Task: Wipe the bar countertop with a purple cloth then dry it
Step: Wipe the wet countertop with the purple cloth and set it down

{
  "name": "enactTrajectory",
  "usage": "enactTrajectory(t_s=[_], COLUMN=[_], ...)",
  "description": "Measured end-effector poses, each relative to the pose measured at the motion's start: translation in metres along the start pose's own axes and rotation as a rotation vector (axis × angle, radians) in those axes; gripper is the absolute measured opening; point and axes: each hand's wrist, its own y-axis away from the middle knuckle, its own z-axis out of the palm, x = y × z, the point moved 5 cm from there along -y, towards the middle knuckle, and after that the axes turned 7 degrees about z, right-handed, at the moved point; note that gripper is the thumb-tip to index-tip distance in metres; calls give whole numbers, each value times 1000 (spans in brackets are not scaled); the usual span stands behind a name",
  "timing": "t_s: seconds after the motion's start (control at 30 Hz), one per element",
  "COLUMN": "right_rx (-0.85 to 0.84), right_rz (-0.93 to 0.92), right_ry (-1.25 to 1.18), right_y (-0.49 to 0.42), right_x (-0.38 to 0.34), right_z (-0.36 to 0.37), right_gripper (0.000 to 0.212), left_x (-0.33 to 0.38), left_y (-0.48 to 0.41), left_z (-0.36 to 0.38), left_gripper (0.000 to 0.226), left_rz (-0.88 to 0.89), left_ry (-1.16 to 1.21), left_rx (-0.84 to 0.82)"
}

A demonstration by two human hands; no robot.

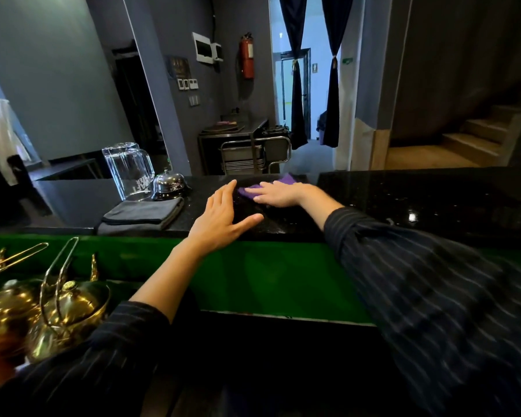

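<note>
The black polished bar countertop runs across the middle of the view. A purple cloth lies on it near the far edge. My right hand presses flat on the cloth, fingers stretched to the left, covering most of it. My left hand rests on the counter's near edge, fingers spread, holding nothing. A folded grey cloth lies on the counter to the left of my left hand.
A glass pitcher and a chrome service bell stand behind the grey cloth. Brass kettles sit on the lower level at the left. A green panel runs below the counter. A metal cart stands beyond the bar.
</note>
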Motion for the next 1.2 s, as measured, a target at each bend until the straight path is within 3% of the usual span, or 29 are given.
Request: enactTrajectory(t_s=[0.07, 0.23, 0.5, 0.77, 0.9, 1.0, 1.2], right_rx=[46, 56, 146, 186, 220, 213, 192], right_rz=[13, -249, 79, -11, 264, 407, 223], right_ry=[55, 250, 15, 103, -12, -60, -1], right_y=[7, 59, 84, 130, 145, 142, 163], right_x=[-20, -50, 12, 54, 125, 141, 133], right_z=[8, 28, 19, 27, 14, 14, 21], right_gripper=[52, 56, 50, 50, 50, 51, 50], left_x=[2, 11, 48, 124, 140, 144, 160], left_y=[1, 10, 15, 1, -8, -15, -29], left_z=[-2, -6, 14, 44, 58, 65, 74], left_gripper=[96, 117, 127, 121, 115, 107, 103], left_rz=[0, -1, 102, 284, 268, 234, 295], left_ry=[2, 11, 40, 58, 78, 46, -10], left_rx=[-3, -71, -149, -199, -227, -254, -205])
